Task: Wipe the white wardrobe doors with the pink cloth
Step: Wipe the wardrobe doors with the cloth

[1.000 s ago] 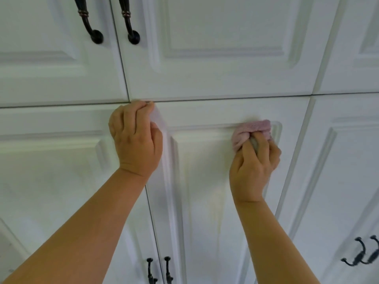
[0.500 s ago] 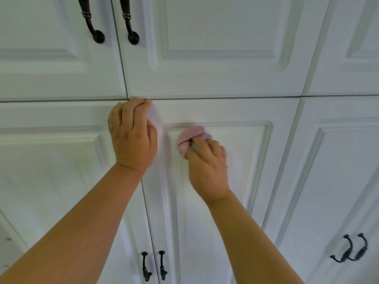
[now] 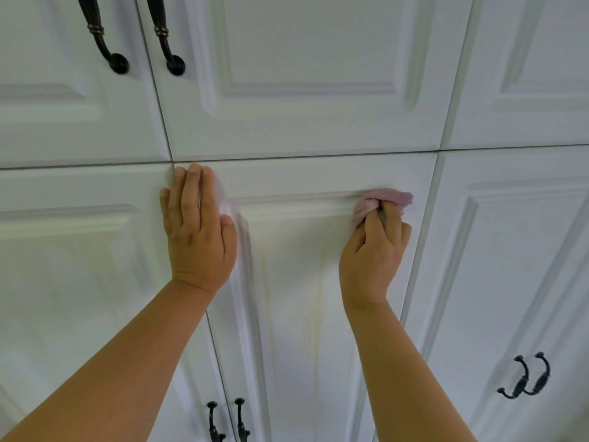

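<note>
White panelled wardrobe doors fill the view. On the lower middle door (image 3: pixel 296 282), faint yellowish streaks run down the panel. My right hand (image 3: pixel 373 250) grips a bunched pink cloth (image 3: pixel 382 200) and presses it against the upper right corner of that door's moulding. My left hand (image 3: pixel 197 228) lies flat with fingers together on the door's upper left corner, across the seam with the neighbouring door; it holds nothing.
Dark metal handles sit on the upper doors (image 3: pixel 143 36), at the bottom of the middle pair (image 3: pixel 228 419) and on the lower right doors (image 3: pixel 526 378). A horizontal gap (image 3: pixel 302 157) separates the upper doors from the lower ones.
My right hand has swept the pink cloth along the top moulding from the left side back to the right corner. My left hand has flattened from a curled grip to a flat palm.
</note>
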`<action>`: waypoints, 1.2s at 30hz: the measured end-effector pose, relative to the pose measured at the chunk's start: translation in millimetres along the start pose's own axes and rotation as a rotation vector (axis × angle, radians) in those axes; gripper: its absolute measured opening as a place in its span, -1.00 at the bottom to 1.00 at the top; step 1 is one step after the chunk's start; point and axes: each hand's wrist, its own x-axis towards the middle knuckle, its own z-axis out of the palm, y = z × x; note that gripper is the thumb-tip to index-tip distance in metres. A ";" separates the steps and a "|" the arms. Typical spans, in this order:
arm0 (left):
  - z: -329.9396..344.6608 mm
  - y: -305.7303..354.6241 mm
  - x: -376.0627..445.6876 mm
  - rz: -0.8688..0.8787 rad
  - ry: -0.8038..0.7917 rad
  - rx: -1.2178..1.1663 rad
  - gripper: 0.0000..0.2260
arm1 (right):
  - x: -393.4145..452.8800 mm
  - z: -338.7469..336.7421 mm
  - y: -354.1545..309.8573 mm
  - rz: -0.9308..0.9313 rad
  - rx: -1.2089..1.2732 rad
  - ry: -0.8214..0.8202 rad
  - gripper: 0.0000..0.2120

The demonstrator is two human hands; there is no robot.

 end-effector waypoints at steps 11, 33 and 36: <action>8.2 -2.4 -3.3 0.003 0.051 0.042 -0.45 | -1.1 -18.0 16.6 -0.027 0.058 -0.230 -0.69; -15.5 -8.4 2.5 -0.010 -0.131 -0.231 -0.51 | -77.9 46.0 -76.0 -0.583 0.134 -0.257 -0.64; -16.8 -7.4 0.9 0.001 -0.131 -0.230 -0.50 | -101.9 33.9 -36.5 -0.768 0.073 -0.434 -0.55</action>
